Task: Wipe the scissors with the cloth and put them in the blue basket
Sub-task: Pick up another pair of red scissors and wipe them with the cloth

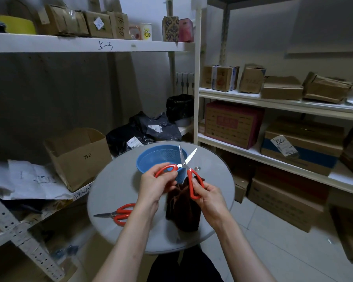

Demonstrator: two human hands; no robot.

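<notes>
Storeroom shelving surrounds your round grey table (114, 180); one shelf edge (49, 44) is hand-marked "5-3". You have two red-handled pairs. The spare scissors (118, 213) lie shut on the table's left. The held scissors (184, 163) are raised before the single blue basket (151, 157), steel blades spread wide. Your left hand (155, 186) grips one handle, your right hand (208, 198) the other. One dark brown cloth (183, 210) hangs between them; which hand pinches it is unclear.

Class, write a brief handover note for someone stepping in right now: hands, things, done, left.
Left hand and right hand each grip one red handle of the scissors, blades open, by the blue basket.
Dark cloth is below the hands; second scissors lie on the table.
Done: nothing seen in the basket.
Left: wipe the scissors, then put them in.
</notes>
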